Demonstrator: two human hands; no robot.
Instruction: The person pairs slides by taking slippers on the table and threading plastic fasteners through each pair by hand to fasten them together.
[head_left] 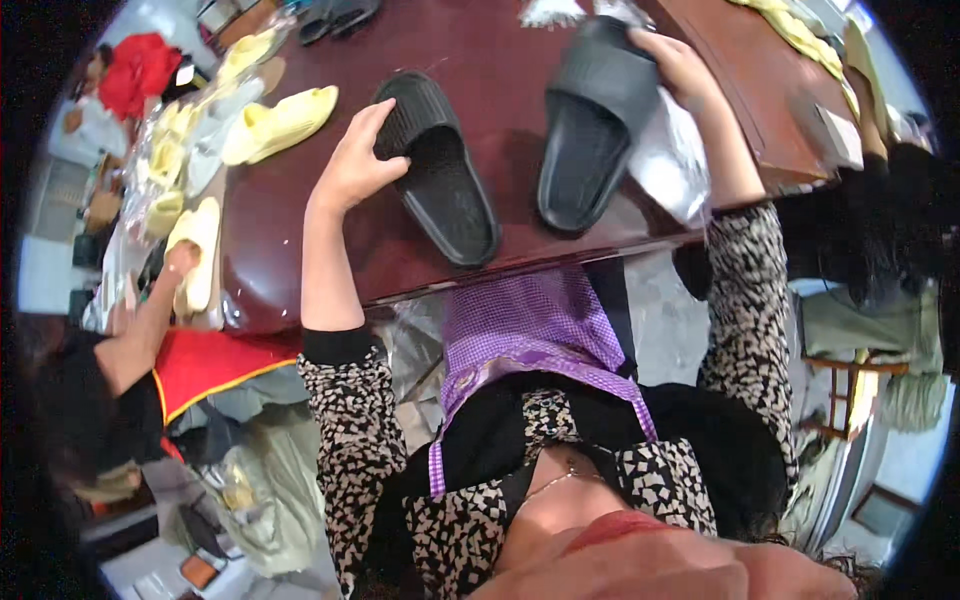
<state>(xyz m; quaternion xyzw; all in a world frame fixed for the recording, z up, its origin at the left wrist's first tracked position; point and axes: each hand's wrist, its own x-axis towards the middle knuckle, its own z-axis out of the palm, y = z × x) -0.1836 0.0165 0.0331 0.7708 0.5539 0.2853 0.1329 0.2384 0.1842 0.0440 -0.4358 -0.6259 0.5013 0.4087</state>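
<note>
Two black slide sandals lie side by side at the near part of a dark red table, heels toward me. My left hand [358, 165] grips the left black slide [452, 190] at its strap, with the thumb at the strap's opening and the fingers along the outer side. The right black slide [590, 135] is tilted a little, its heel toward the table's near edge. My right hand [685, 75] pinches its outer side by the toe and strap. Beneath my right wrist lies a clear plastic bag [670, 165].
The dark red table [300, 225] ends just before my purple checked apron. At the left, a co-worker's hand [183, 257] touches a pale yellow slipper, near a yellow slipper [280, 125] and several bagged ones. More dark footwear [338, 15] sits at the far edge. Another person stands at the right.
</note>
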